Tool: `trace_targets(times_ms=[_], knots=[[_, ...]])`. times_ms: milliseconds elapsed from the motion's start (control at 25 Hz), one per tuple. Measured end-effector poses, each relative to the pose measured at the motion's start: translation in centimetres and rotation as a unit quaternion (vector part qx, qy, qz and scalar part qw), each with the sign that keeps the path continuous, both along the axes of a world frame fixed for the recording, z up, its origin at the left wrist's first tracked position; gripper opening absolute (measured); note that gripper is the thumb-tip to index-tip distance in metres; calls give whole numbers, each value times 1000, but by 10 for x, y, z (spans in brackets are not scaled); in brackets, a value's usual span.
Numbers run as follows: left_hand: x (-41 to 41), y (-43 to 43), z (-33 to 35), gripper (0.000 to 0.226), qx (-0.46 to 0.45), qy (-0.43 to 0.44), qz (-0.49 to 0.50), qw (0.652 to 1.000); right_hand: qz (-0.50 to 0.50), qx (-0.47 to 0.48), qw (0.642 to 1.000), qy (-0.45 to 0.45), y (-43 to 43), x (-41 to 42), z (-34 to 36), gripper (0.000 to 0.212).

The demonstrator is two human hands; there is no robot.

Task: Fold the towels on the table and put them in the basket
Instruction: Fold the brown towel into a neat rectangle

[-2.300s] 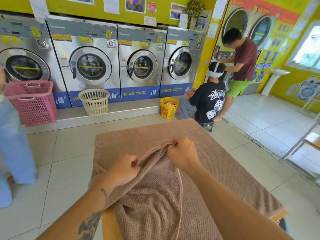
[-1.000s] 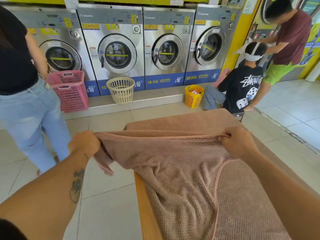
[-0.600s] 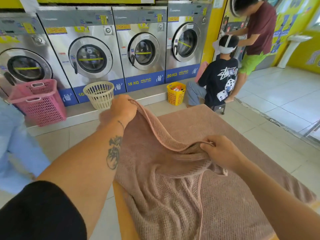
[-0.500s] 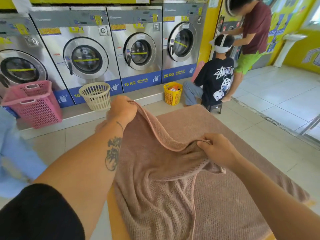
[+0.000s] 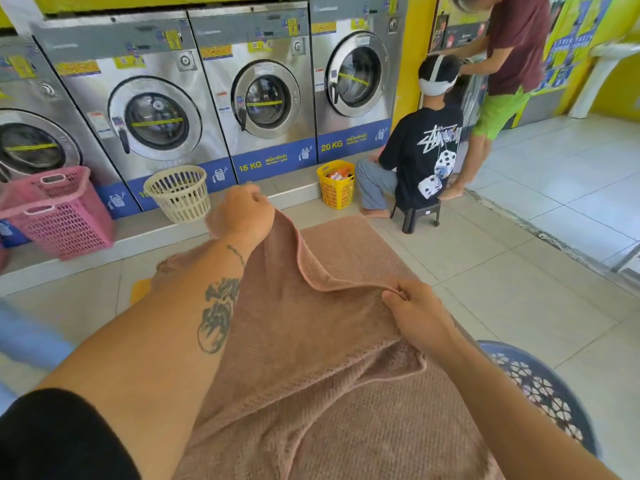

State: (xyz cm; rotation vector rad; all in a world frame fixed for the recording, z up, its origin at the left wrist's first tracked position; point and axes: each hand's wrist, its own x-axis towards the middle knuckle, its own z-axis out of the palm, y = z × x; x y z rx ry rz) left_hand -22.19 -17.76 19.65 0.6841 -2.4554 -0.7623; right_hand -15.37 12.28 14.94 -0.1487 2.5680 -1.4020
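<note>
In the head view, the left hand [image 5: 242, 213] is gripping one edge of a pinkish-brown towel [image 5: 294, 341], its fingers [image 5: 254, 199] curled round the hem and raised above the far left part of the counter [image 5: 140, 289]. The right hand [image 5: 419, 313] is pinching the same hem lower and nearer, thumb and fingers clamped on the cloth. The towel is hanging between the hands and draping down over the near left edge of the counter. It is lying partly on a second towel [image 5: 349, 244], which is spread flat across the counter. A dark blue basket [image 5: 540, 386] is sitting just beside the counter's right edge. Farther off, a pink basket [image 5: 59, 209], a cream basket [image 5: 178, 192] and a yellow basket [image 5: 336, 183] are standing before the washing machines [image 5: 263, 88].
</note>
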Motion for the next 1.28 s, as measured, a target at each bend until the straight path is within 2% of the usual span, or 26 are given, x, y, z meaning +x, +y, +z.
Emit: trace_targets(times_ms=[200, 360, 440, 560, 680, 800, 880, 1000, 1080, 1160, 1280], knots=[[-39, 97, 14, 14, -69, -19, -120, 990, -133, 15, 991, 16, 80, -10, -16, 27], [-58, 162, 2, 40, -15, -112, -232, 966, -233, 56, 971, 5, 138, -20, -32, 24], [-58, 182, -21, 46, 24, -169, -283, 944, -233, 103, 966, -36, 162, -18, -50, 20], [-43, 201, -61, 31, 80, -236, -309, 918, -207, 162, 957, -120, 184, -8, -77, 21], [-14, 200, -91, 33, 92, -249, -314, 912, -191, 195, 951, -146, 192, -5, -92, 32], [16, 179, -112, 29, 134, -258, -294, 910, -165, 326, 924, -110, 189, -1, -100, 45], [48, 160, -123, 24, 149, -269, -277, 910, -126, 371, 918, -63, 173, 7, -98, 54], [107, 124, -145, 22, 160, -271, -245, 917, -41, 344, 938, 10, 130, 31, -94, 53], [149, 101, -159, 27, 171, -236, -214, 932, 32, 263, 964, 25, 91, 59, -95, 45], [187, 81, -170, 30, 161, -193, -182, 951, 118, 179, 977, -10, 52, 90, -101, 36], [238, 50, -181, 26, 69, -154, -137, 976, 192, 156, 967, -66, -3, 135, -112, 35]])
